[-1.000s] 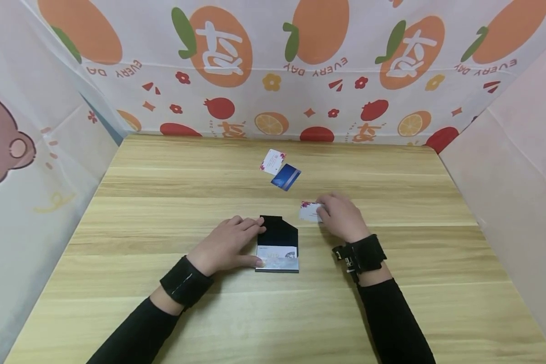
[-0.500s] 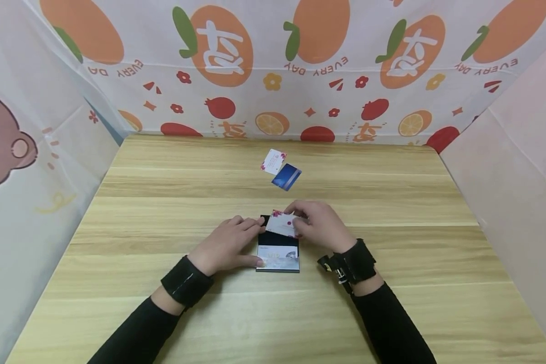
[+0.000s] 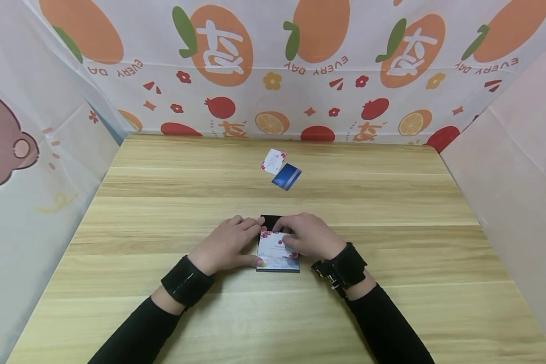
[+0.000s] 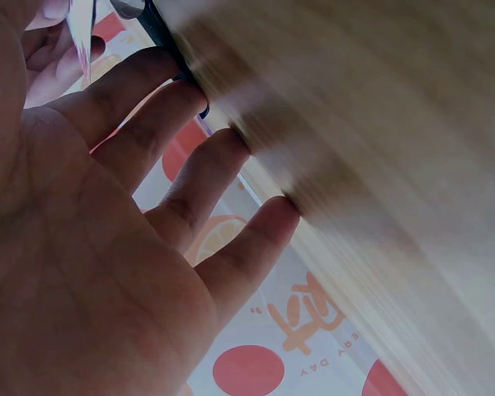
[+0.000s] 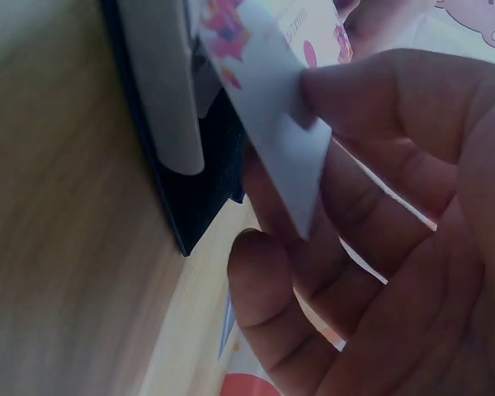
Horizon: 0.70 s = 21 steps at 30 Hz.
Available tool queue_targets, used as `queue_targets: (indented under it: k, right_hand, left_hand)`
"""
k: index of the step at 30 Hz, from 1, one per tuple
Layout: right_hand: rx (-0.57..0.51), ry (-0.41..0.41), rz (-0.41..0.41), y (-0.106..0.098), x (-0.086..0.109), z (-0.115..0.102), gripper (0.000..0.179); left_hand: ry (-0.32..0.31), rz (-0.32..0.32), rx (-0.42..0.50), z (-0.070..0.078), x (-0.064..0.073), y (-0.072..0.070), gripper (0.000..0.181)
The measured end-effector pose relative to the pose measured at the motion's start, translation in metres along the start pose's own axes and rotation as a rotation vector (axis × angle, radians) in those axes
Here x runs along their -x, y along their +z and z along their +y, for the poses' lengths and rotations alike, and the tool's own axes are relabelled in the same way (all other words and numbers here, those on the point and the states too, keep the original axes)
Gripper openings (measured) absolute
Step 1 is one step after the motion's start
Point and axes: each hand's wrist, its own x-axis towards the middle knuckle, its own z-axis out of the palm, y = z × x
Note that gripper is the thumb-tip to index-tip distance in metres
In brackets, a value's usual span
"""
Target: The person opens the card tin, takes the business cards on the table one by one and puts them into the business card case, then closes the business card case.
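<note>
An opened black card holder (image 3: 270, 221) with a silvery front pocket (image 3: 279, 264) lies on the wooden table. My left hand (image 3: 227, 245) steadies its left side, thumb at the pocket's corner and index fingertip on the black flap. In the left wrist view, the other fingertips (image 4: 282, 210) touch the tabletop. My right hand (image 3: 311, 235) pinches a white business card (image 3: 272, 244) with pink flowers between thumb and fingers. The card overlaps the holder in the head view, its near edge right at the pocket. It stands tilted over the holder (image 5: 219, 136) in the right wrist view.
Farther back on the table (image 3: 186, 177) lie another white flowered card (image 3: 273, 161) and a blue card (image 3: 286, 177) with a pale stripe, close together. A fruit-print curtain (image 3: 273, 91) hangs behind the table's far edge, and pale cloth walls flank both sides.
My right hand has carried the white card from the table right of the holder, leftward and toward me, onto the holder's pocket. The left hand has stayed in place.
</note>
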Motion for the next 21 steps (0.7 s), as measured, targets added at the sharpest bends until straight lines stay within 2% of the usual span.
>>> queue_targets:
  k: [17, 21]
  right_hand:
    - [0.049, -0.041, -0.093, 0.0032, -0.0013, -0.0066, 0.012]
    - [0.06, -0.053, -0.094, 0.0035, -0.0004, -0.0058, 0.013]
  left_hand:
    - [0.019, 0.037, 0.018, -0.0007, 0.0003, -0.0006, 0.074]
    - [0.016, 0.037, 0.026, 0.0001, -0.0008, -0.0005, 0.075]
